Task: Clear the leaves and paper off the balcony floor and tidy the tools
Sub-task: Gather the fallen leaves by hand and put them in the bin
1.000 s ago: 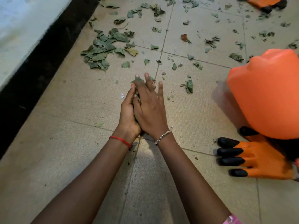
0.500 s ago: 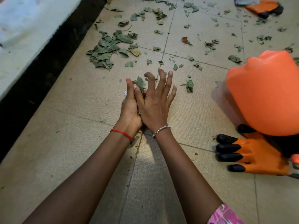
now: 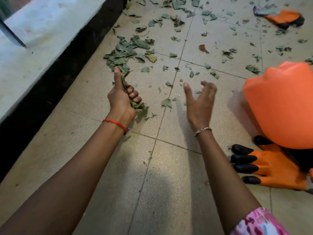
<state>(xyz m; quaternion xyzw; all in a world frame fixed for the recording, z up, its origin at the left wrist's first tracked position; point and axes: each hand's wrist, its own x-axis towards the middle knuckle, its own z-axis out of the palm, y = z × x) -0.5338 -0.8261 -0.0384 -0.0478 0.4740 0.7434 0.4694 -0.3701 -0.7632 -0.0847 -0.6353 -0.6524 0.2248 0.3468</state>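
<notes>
Head view: the left hand [image 3: 122,100] is clenched round a bunch of crumpled green leaves [image 3: 138,106], thumb pointing up, and leaf ends stick out above and below the fist. The right hand [image 3: 200,100] is apart from it, above the beige tiled balcony floor [image 3: 169,167]. Its fingers are spread and loosely bent, and it holds nothing. A red thread bracelet [image 3: 115,122] circles the left wrist and a silver chain bracelet [image 3: 202,130] the right.

Beyond the left hand lies a loose heap of torn green leaves [image 3: 128,51]. Smaller scattered leaf scraps [image 3: 166,102] dot the tiles between the hands and farther off.

At the right edge sits a smooth rounded orange object [image 3: 279,107], perhaps a bag or bin. No opening shows, so its contents cannot be told. Against its near side an orange glove with black fingertips [image 3: 271,165] lies flat on the floor. A second orange glove [image 3: 284,16] lies at the top right among the scraps.

A pale ledge [image 3: 42,39] with a black base strip [image 3: 71,65] runs along the left.
</notes>
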